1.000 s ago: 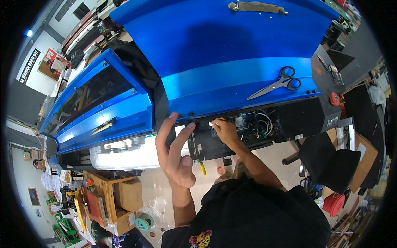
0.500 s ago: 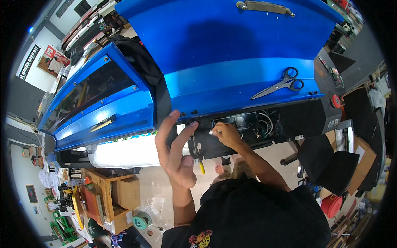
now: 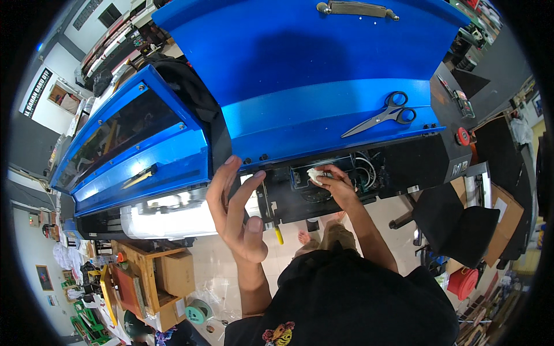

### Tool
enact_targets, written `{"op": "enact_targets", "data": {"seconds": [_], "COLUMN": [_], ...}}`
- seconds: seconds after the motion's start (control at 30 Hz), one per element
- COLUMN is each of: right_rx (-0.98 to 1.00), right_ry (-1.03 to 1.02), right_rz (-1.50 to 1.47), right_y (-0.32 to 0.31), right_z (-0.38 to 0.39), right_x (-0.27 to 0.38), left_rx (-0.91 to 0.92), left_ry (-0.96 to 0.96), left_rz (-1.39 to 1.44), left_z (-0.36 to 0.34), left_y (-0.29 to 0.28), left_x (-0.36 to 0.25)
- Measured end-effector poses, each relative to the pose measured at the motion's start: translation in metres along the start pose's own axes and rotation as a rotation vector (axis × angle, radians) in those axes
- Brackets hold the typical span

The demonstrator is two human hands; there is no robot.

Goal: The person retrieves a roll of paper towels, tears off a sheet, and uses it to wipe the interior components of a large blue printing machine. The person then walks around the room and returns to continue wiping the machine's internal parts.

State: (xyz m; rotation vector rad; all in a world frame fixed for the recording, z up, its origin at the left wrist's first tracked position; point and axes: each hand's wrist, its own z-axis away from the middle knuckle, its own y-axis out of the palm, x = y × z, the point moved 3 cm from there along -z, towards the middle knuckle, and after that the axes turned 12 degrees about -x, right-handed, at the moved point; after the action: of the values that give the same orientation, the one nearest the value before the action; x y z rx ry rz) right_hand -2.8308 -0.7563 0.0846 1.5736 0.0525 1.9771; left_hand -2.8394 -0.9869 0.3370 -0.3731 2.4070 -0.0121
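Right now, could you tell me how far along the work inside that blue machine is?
Done: the blue machine has its front compartment exposed, wiring visible. In hand: the right hand presses a small white cloth inside it, while the left hand rests open at the machine's edge. Left: the compartment is not yet covered, and scissors lie on top.

scissors [image 3: 382, 114], red knob [image 3: 462, 136], cardboard boxes [image 3: 176, 273]

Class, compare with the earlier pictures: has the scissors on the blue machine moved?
No. The scissors lie at the same spot on the blue ledge, handles toward the red button; their small shift in the picture matches the machine's, so it is camera movement.
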Motion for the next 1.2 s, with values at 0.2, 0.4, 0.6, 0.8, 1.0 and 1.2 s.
{"op": "enact_targets", "data": {"seconds": [0.2, 0.4, 0.6, 0.8, 1.0, 1.2], "right_rx": [-0.174, -0.251, -0.026, 0.252, 0.305, 0.315], "right_ry": [-0.237, -0.480, -0.654, -0.627, -0.764, -0.717], "right_rz": [0.162, 0.984, 1.044, 1.240, 1.101, 1.089], "right_y": [-0.012, 0.008, 0.051, 0.068, 0.067, 0.071], "right_z": [-0.010, -0.019, -0.020, -0.016, -0.022, -0.021], "right_x": [0.008, 0.002, -0.006, -0.007, -0.002, -0.002], "left_rx": [-0.007, -0.009, -0.025, -0.041, -0.046, -0.046], "left_ry": [-0.016, -0.030, -0.039, -0.065, -0.050, -0.064], "left_rz": [-0.003, 0.014, 0.032, 0.056, 0.062, 0.058], "left_z": [0.000, 0.000, 0.000, 0.001, 0.000, 0.000], "left_y": [0.000, 0.000, -0.002, -0.003, -0.005, -0.006], "left_x": [-0.001, 0.000, 0.002, 0.005, 0.007, 0.007]}}
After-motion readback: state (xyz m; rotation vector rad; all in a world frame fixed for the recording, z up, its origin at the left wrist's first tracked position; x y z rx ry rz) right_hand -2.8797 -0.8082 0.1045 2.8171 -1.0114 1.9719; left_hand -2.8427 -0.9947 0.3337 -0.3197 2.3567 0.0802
